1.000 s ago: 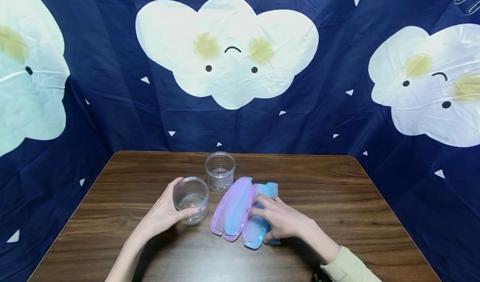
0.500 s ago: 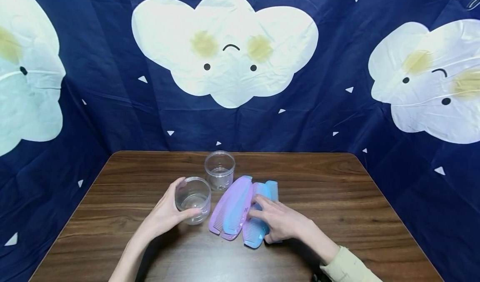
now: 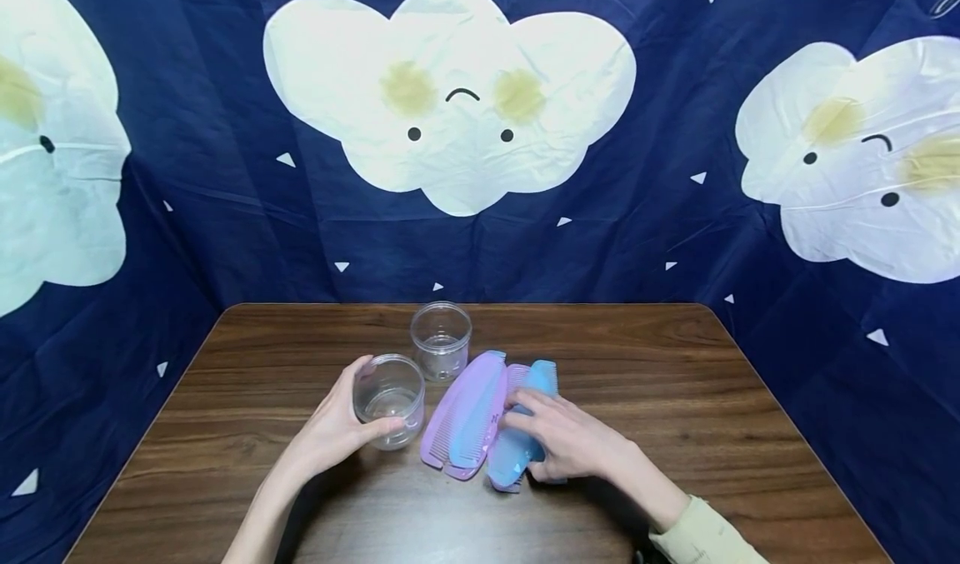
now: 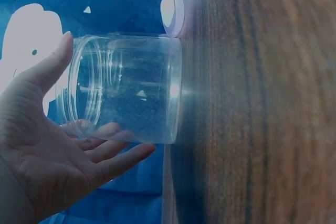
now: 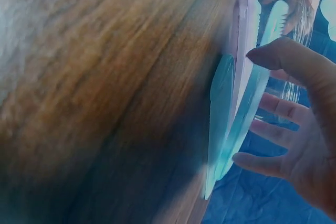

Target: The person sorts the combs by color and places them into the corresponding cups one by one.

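Observation:
My left hand point(image 3: 330, 431) grips a clear plastic jar point(image 3: 392, 406), thumb on the near side and fingers round the left. In the left wrist view the jar's base point(image 4: 176, 87) stands right at the tabletop, and no contents show inside. My right hand point(image 3: 573, 439) holds a light blue comb point(image 3: 510, 457) between thumb and fingers. That comb point(image 5: 254, 95) is raised at a slant over other combs in the right wrist view. Beneath it lie a purple comb point(image 5: 242, 51) and another blue comb point(image 5: 221, 98). Left of them is an overlapping stack of purple and blue combs point(image 3: 461, 418).
A second clear jar point(image 3: 441, 351) stands behind the first, near the table's back edge. The wooden table point(image 3: 637, 347) meets a dark blue cloth backdrop point(image 3: 480, 256) with white clouds on it.
The blue comb under my right hand has shifted and turned, so its solid back now covers the teeth seen before. My left hand and the jar have edged slightly right.

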A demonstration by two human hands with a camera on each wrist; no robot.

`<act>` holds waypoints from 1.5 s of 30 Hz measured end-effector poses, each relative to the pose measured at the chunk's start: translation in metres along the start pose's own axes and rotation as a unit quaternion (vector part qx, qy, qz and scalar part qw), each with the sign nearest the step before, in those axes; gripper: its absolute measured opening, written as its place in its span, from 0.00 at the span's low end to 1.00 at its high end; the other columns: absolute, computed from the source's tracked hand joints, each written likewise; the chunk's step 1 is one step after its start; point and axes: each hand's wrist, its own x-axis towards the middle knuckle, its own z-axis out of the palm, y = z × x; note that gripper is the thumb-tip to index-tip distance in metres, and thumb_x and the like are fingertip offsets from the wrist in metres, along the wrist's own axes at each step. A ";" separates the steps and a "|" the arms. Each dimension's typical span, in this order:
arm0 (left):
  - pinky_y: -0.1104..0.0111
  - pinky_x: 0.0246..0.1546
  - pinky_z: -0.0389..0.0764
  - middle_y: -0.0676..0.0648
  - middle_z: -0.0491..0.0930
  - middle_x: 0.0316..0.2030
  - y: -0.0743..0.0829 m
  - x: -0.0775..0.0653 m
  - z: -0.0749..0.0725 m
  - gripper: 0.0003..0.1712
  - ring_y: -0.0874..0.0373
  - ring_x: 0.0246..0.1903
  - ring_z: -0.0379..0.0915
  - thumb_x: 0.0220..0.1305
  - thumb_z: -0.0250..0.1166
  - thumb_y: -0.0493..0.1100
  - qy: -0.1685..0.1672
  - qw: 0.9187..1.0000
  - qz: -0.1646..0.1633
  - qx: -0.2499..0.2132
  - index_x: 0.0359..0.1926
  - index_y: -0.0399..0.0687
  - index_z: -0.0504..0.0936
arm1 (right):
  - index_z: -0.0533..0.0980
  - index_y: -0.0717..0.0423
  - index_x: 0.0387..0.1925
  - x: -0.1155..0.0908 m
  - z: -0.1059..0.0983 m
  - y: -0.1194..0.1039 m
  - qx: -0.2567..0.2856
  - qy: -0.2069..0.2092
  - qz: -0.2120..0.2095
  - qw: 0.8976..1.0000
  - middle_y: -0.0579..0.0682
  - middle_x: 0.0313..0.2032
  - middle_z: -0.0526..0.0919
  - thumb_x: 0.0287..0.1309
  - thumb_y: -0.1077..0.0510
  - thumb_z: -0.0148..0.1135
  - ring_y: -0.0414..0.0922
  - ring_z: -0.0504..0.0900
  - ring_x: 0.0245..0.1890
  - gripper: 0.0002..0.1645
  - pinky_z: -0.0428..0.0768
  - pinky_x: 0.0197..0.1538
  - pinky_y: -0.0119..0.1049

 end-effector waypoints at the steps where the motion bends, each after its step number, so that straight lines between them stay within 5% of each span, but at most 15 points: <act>1: 0.39 0.67 0.67 0.35 0.69 0.71 0.000 0.000 0.000 0.63 0.36 0.70 0.66 0.53 0.78 0.63 0.000 1.000 -0.001 0.001 0.78 0.42 0.54 | 0.75 0.38 0.60 0.000 0.000 0.000 -0.001 0.008 -0.002 1.000 0.45 0.61 0.75 0.41 0.47 0.79 0.45 0.76 0.63 0.40 0.83 0.56 0.49; 13: 0.39 0.67 0.67 0.36 0.68 0.72 0.000 -0.002 0.001 0.63 0.37 0.71 0.65 0.53 0.78 0.64 -0.004 1.000 -0.005 -0.005 0.78 0.44 0.53 | 0.76 0.39 0.57 0.001 -0.009 0.005 0.011 0.077 -0.004 0.997 0.42 0.54 0.77 0.46 0.46 0.77 0.40 0.78 0.54 0.34 0.84 0.52 0.42; 22: 0.39 0.67 0.67 0.35 0.67 0.72 0.001 0.000 0.002 0.63 0.37 0.71 0.65 0.53 0.78 0.64 -0.009 1.000 -0.006 -0.004 0.78 0.46 0.53 | 0.75 0.41 0.60 0.003 -0.027 0.007 0.052 0.134 0.035 0.989 0.41 0.57 0.78 0.49 0.45 0.75 0.38 0.79 0.50 0.35 0.83 0.45 0.36; 45: 0.42 0.66 0.69 0.37 0.70 0.71 0.005 0.001 -0.003 0.62 0.39 0.70 0.68 0.50 0.80 0.63 -0.015 1.000 0.005 0.000 0.77 0.46 0.56 | 0.75 0.44 0.60 0.041 -0.069 -0.005 0.102 0.241 0.044 0.964 0.41 0.56 0.78 0.52 0.45 0.73 0.39 0.79 0.52 0.33 0.83 0.52 0.37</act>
